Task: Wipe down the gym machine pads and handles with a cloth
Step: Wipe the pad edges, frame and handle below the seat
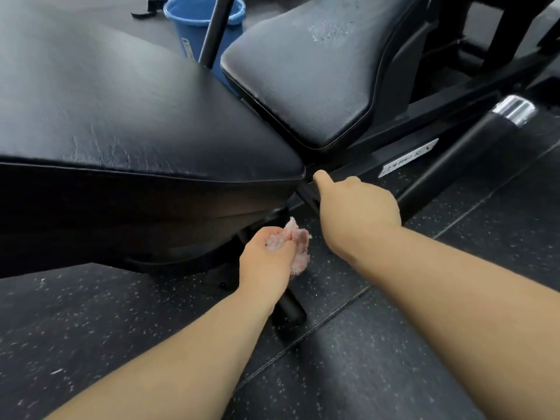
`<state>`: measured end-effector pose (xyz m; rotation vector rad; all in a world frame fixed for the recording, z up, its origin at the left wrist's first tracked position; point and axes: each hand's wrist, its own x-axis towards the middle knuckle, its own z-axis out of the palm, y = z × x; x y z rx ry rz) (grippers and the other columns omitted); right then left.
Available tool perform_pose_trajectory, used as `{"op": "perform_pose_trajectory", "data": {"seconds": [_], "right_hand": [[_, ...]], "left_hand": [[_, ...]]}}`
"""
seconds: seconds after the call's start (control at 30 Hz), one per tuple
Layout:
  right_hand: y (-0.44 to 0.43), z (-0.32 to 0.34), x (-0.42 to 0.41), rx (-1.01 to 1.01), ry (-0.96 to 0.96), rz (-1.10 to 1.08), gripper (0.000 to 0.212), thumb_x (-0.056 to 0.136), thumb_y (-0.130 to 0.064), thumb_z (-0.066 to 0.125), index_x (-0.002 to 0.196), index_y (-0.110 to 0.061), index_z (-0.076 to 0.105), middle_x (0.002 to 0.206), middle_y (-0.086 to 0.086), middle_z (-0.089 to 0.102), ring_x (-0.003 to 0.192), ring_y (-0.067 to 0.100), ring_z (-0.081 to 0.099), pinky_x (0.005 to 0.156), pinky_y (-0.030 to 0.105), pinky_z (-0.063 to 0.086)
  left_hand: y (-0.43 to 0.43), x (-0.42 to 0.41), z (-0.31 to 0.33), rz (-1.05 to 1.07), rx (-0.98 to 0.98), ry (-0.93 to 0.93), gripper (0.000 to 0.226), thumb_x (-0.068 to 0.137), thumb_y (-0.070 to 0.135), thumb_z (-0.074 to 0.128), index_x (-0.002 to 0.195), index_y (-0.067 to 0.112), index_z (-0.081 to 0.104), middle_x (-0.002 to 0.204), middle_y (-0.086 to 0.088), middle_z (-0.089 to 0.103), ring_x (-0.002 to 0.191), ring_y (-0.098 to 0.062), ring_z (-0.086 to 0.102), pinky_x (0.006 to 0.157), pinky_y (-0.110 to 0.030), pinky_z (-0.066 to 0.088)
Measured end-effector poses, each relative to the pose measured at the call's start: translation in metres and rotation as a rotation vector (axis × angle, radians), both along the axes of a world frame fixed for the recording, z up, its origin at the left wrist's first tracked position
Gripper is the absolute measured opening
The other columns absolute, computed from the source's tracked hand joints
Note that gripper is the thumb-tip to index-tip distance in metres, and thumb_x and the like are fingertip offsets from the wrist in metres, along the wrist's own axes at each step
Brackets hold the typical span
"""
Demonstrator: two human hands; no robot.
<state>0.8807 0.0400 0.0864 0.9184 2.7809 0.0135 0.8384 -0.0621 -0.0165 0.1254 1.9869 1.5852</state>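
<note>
A large black back pad (121, 116) fills the left of the view, and a black seat pad (318, 71) lies beyond it at centre right. My left hand (266, 262) grips a crumpled pink-white cloth (298, 244) just under the back pad's lower corner, above a black handle bar (291, 307). My right hand (357, 207) is curled round a black frame bar (306, 192) right beside that corner, thumb stretched along it. The fingers of both hands are mostly hidden.
A blue bucket (188, 31) stands on the floor behind the pads, with a black upright tube (216, 28) crossing in front of it. A black roller with a chrome end (512, 109) lies at right. Speckled black rubber flooring (394, 359) is underneath.
</note>
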Motion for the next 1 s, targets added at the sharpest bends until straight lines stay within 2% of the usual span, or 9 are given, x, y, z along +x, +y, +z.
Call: {"op": "perform_pose_trajectory", "data": {"seconds": [0.03,0.1,0.27,0.4,0.53,0.67,0.8,0.9,1.0], "right_hand": [[-0.001,-0.001,0.001,-0.005,-0.01,0.004,0.062,0.089,-0.007,0.05,0.143,-0.023,0.024,0.101,0.013,0.044,0.078,0.032,0.047,0.058,0.035,0.033],[0.0,-0.002,0.003,-0.033,-0.008,-0.018,0.065,0.091,-0.008,0.048,0.147,-0.027,0.021,0.11,0.014,0.049,0.085,0.034,0.049,0.064,0.037,0.035],[0.0,-0.007,0.013,-0.127,0.106,-0.063,0.058,0.092,-0.01,0.052,0.139,-0.031,0.027,0.085,0.001,0.044,0.073,0.028,0.046,0.052,0.031,0.028],[-0.002,-0.014,0.019,-0.202,0.212,-0.121,0.06,0.094,-0.015,0.052,0.141,-0.037,0.021,0.086,0.001,0.043,0.073,0.027,0.047,0.061,0.034,0.037],[0.0,-0.017,0.022,-0.267,0.341,-0.164,0.055,0.095,-0.02,0.051,0.137,-0.038,0.022,0.096,0.003,0.053,0.079,0.029,0.051,0.067,0.036,0.04],[-0.004,-0.024,0.027,-0.278,0.376,-0.137,0.059,0.094,-0.019,0.052,0.14,-0.039,0.022,0.094,0.001,0.055,0.076,0.025,0.051,0.065,0.035,0.039],[-0.016,-0.036,0.05,-0.443,0.536,-0.16,0.073,0.092,-0.023,0.056,0.149,-0.044,0.015,0.085,-0.011,0.056,0.071,0.006,0.052,0.059,0.029,0.037],[-0.036,-0.066,0.078,-0.539,0.74,-0.252,0.033,0.09,-0.023,0.061,0.109,-0.039,0.039,0.074,-0.012,0.052,0.066,0.005,0.05,0.052,0.018,0.033],[-0.054,-0.118,0.1,-0.567,0.733,-0.367,0.03,0.09,-0.021,0.063,0.091,-0.039,0.04,0.079,-0.015,0.047,0.082,0.009,0.043,0.071,0.024,0.035]], "left_hand": [[0.004,-0.001,0.001,0.0,0.009,0.006,0.036,0.094,0.053,0.057,0.083,0.02,0.068,0.057,0.003,0.064,0.055,-0.011,0.056,0.074,-0.033,0.057],[0.011,-0.002,0.002,0.025,0.015,-0.006,0.033,0.092,0.056,0.058,0.085,0.025,0.068,0.064,0.004,0.069,0.061,-0.012,0.061,0.072,-0.034,0.056],[0.015,-0.005,-0.001,0.127,0.015,-0.075,0.013,0.093,0.042,0.062,0.086,0.032,0.064,0.084,0.005,0.071,0.078,-0.013,0.066,0.07,-0.032,0.053],[0.011,-0.004,-0.001,0.103,0.008,-0.06,0.029,0.094,0.044,0.06,0.067,0.035,0.066,0.071,0.005,0.071,0.074,-0.019,0.066,0.072,-0.039,0.055],[0.014,-0.004,-0.004,0.104,0.045,-0.097,0.009,0.092,0.039,0.063,0.092,0.03,0.066,0.086,0.004,0.072,0.082,-0.018,0.067,0.07,-0.034,0.053],[0.013,-0.008,-0.012,0.099,0.055,-0.136,0.014,0.092,0.039,0.064,0.1,0.029,0.067,0.091,0.002,0.073,0.084,-0.016,0.07,0.072,-0.036,0.059],[0.005,-0.009,-0.018,0.031,0.09,-0.146,0.017,0.088,0.034,0.065,0.101,0.023,0.069,0.089,-0.007,0.075,0.072,-0.019,0.065,0.049,-0.028,0.046],[-0.004,-0.007,-0.016,-0.016,0.095,-0.116,0.018,0.09,0.037,0.063,0.1,0.022,0.066,0.09,-0.001,0.076,0.07,-0.017,0.063,0.05,-0.025,0.04],[-0.013,-0.003,-0.015,-0.065,0.031,-0.054,0.022,0.09,0.046,0.063,0.097,0.025,0.066,0.089,0.001,0.075,0.068,-0.012,0.063,0.051,-0.025,0.043]]}}
